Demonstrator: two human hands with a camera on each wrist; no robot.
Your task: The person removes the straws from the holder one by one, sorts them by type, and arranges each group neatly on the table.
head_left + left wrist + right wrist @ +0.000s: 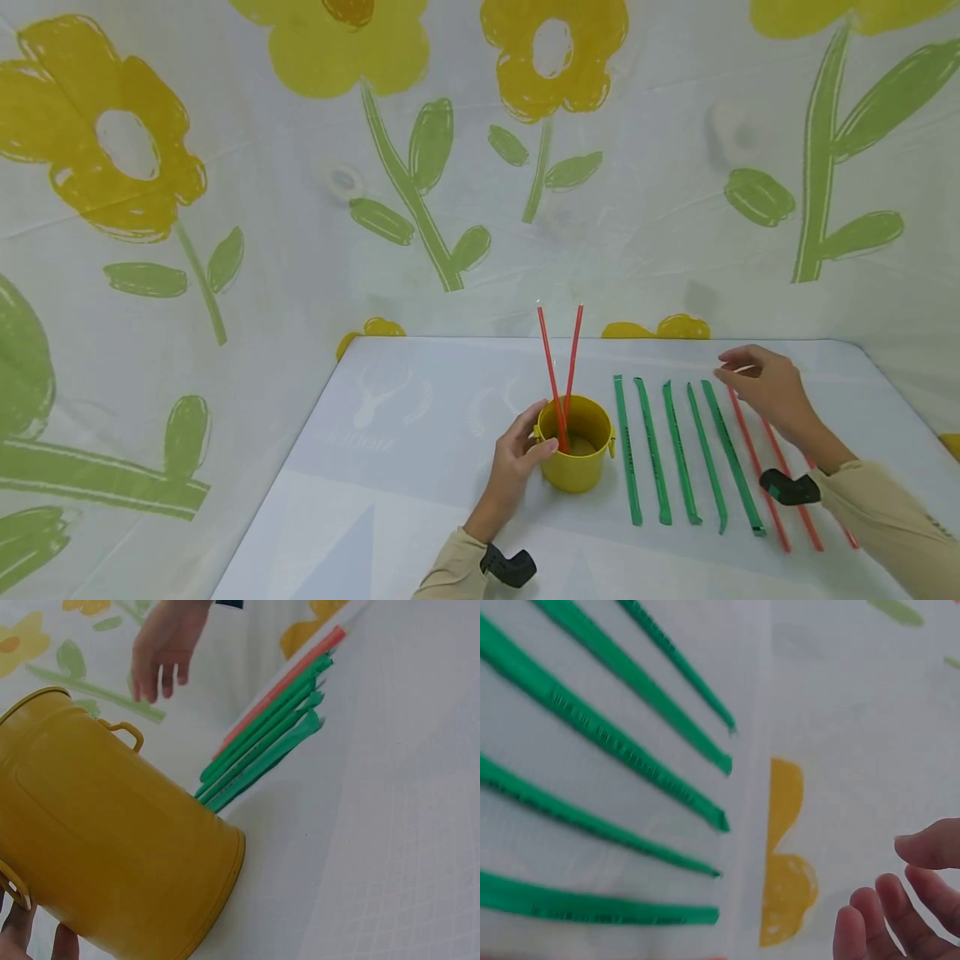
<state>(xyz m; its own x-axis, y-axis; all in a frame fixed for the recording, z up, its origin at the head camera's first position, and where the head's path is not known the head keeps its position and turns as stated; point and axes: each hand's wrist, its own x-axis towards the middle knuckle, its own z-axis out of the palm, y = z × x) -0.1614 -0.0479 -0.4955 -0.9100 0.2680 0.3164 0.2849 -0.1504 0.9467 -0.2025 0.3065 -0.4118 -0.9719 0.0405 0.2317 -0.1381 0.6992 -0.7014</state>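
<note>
My left hand grips a small yellow bucket from its left side, thumb at the near rim. Two slim red straws lean inside it and stick out well above the rim. Over the far ends of the red straws lying on the table hovers my right hand. Its fingers are loosely bent with a gap to the thumb, and nothing shows between them in the right wrist view. In the left wrist view the bucket's side handle is visible.
Several green wrapped straws lie in a row between the bucket and the red ones. The white table has its far edge against a hanging cloth printed with flowers. Each wrist wears a black camera.
</note>
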